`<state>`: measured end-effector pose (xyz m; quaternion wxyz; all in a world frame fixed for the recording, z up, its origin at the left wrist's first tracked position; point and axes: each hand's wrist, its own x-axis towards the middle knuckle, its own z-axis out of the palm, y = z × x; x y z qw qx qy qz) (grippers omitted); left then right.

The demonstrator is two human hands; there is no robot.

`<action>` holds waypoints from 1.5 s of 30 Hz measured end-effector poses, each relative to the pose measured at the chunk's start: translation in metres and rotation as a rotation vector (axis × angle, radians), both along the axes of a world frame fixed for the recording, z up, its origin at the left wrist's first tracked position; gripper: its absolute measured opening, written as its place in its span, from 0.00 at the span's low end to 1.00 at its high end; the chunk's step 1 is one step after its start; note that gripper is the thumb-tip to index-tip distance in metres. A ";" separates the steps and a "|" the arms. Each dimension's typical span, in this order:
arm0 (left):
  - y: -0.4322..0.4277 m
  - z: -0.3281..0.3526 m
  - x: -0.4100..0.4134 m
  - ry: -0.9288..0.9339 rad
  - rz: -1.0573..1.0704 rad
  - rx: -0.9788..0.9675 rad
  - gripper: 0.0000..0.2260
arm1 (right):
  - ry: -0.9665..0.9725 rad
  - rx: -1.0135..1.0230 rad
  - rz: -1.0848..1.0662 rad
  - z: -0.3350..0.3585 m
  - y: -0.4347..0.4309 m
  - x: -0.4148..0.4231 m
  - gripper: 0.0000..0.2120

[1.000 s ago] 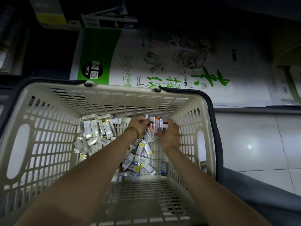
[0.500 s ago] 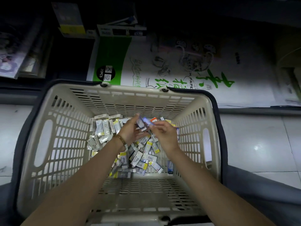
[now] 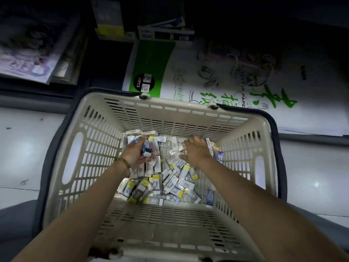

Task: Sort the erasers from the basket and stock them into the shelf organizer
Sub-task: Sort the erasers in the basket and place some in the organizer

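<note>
A beige slatted plastic basket [image 3: 98,146] stands on the floor below me. Its bottom holds a heap of several small wrapped erasers [image 3: 170,183], white with yellow or blue ends. My left hand [image 3: 135,155] is inside the basket at the back left, fingers closed around a small bunch of erasers [image 3: 147,147] with blue and red wrappers. My right hand [image 3: 195,153] is spread palm down over the erasers at the back right, touching them without a visible grip. The shelf organizer is not in view.
A big green-and-white sketch paper pack [image 3: 198,72] lies on a low shelf behind the basket. Dark boxes [image 3: 111,19] and a purple book [image 3: 28,53] sit farther left. Pale tiled floor [image 3: 22,148] flanks the basket on both sides.
The hands, close together over the middle of the pile before, have parted. The left now holds a bunch at the back left; the right has moved right and spread over the pile.
</note>
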<state>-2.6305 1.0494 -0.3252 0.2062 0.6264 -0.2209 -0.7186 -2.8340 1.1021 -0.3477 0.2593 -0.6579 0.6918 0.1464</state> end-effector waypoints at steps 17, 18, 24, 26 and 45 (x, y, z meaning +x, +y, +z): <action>0.012 0.007 0.019 0.118 -0.153 0.062 0.13 | 0.154 0.109 0.431 0.017 -0.008 -0.026 0.20; 0.014 0.008 0.018 0.115 -0.162 0.060 0.13 | 0.162 0.102 0.445 0.017 -0.008 -0.025 0.18; 0.020 0.015 0.013 0.003 -0.329 -0.042 0.17 | 0.057 0.087 0.281 0.024 -0.004 -0.032 0.14; 0.021 0.017 0.008 0.005 -0.368 -0.083 0.21 | -0.160 -0.039 -0.047 0.032 0.006 -0.032 0.14; 0.055 0.131 -0.088 -0.171 -0.831 -0.773 0.08 | -1.986 0.057 -1.384 0.105 0.067 0.004 0.27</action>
